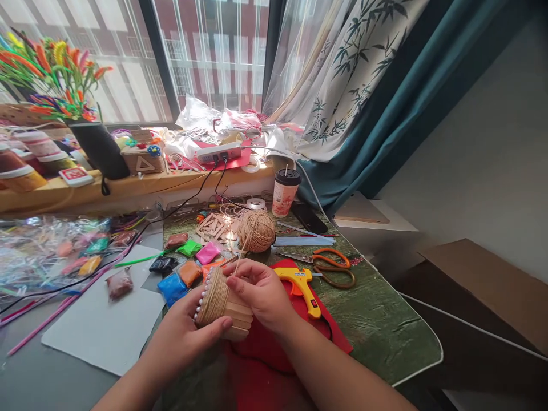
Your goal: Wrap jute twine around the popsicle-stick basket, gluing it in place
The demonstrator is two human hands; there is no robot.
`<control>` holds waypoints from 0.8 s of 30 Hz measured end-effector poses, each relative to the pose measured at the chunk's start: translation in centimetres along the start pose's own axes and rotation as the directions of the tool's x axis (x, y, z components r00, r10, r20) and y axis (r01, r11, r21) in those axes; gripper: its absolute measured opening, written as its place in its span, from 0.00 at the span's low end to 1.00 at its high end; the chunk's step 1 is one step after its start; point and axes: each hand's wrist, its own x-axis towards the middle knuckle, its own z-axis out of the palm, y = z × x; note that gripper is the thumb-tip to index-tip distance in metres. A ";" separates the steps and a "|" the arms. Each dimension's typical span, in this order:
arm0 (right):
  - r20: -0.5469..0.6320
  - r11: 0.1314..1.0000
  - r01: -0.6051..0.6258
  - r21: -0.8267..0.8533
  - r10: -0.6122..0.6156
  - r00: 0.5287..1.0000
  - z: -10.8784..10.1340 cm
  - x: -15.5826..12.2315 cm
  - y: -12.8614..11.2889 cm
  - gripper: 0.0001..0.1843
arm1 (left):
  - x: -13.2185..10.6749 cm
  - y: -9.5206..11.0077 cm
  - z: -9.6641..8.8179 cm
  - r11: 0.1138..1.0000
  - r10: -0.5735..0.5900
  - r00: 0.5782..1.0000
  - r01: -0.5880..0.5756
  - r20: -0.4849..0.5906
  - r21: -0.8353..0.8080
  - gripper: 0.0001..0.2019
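My left hand (188,331) is closed round a small holder made of wooden craft sticks (238,317), which lies tilted above the table. Jute twine (214,297) is wound over part of it, and a row of white pearl beads (201,302) edges its left end. Pinched in my right hand (261,291) is the loose twine at the holder's upper side. That strand runs back to a ball of twine (257,230) just beyond my hands. Close by my right hand lies a yellow glue gun (305,288) on a red sheet (274,377).
Orange-handled scissors (327,262), glue sticks (303,241) and a lidded paper cup (285,193) stand or lie to the right. Several colourful clay packets (188,273) sit left of the ball. A power strip (219,153) rests on the sill, its cords trailing across the table.
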 end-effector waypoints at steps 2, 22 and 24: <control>0.016 1.000 0.004 -0.011 -0.003 1.000 0.1 -0.2 -0.1 0.12 | 0.0 0.3 0.2 1.000 -0.015 1.000 0.015 0.013 -0.010 0.19; 0.097 0.972 -0.195 0.131 0.183 0.978 -0.7 0.1 -1.2 0.15 | 0.8 -0.8 -1.2 0.821 0.498 0.811 -0.555 0.307 0.135 0.05; 0.084 0.976 -0.189 0.110 0.181 0.980 -0.7 0.2 -1.0 0.16 | 0.7 -1.1 -1.1 0.830 0.481 0.825 -0.538 0.297 0.148 0.08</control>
